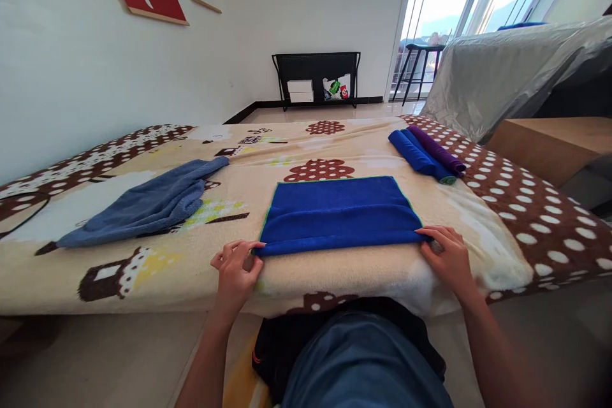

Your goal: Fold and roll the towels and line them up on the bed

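Note:
A blue towel (337, 207) with a green stitched edge lies spread on the patterned blanket (287, 284), its near edge turned over in a narrow fold. My left hand (238, 268) pinches the near left corner between thumb and fingers. At the near right corner, my right hand (447, 255) grips the fold in the same way. Beyond my right hand lie rolled towels, a blue one (415, 153) and a purple one (437, 148), side by side. Off to the left rests a crumpled grey-blue cloth (148, 204).
A black rack (316, 67) holding a white box (300, 90) stands against the far wall. To the right are a cardboard box (545, 146) and a plastic-covered piece of furniture (507, 70). A dark stool (421, 67) stands by the window.

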`<move>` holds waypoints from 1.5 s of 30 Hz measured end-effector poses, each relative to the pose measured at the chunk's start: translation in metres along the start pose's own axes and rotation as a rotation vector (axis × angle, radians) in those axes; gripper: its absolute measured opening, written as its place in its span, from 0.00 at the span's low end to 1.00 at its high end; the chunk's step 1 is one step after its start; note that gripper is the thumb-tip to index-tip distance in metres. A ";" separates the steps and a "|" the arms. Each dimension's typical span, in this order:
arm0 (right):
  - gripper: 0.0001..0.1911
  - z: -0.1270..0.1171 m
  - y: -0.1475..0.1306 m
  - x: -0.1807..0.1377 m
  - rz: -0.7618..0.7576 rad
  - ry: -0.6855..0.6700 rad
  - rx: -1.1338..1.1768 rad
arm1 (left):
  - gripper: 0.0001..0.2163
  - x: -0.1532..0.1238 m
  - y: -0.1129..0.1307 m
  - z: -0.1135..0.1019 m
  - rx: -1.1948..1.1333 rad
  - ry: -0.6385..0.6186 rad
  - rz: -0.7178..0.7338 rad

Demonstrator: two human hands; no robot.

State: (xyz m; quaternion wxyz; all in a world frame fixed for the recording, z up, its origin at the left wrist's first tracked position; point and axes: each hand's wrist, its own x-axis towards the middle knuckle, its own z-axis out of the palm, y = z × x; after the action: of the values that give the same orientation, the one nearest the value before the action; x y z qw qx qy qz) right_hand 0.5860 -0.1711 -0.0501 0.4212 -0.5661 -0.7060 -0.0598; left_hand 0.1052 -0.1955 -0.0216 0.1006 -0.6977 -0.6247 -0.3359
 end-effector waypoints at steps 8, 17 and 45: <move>0.10 -0.018 0.002 -0.012 -0.081 0.050 -0.025 | 0.06 -0.005 0.001 -0.022 -0.046 -0.009 0.049; 0.13 -0.020 0.008 -0.009 0.024 -0.081 0.085 | 0.06 0.003 0.000 -0.020 -0.228 -0.127 -0.174; 0.22 0.056 -0.138 0.032 -0.185 -0.344 -0.022 | 0.20 0.036 0.136 0.041 -0.042 -0.285 0.350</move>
State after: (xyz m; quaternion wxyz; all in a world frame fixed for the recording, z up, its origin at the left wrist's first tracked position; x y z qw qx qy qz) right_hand 0.4393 -0.1638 -0.0108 0.2809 -0.5053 -0.8159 -0.0083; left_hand 0.2465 -0.1702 0.0067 0.0538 -0.8378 -0.4948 -0.2244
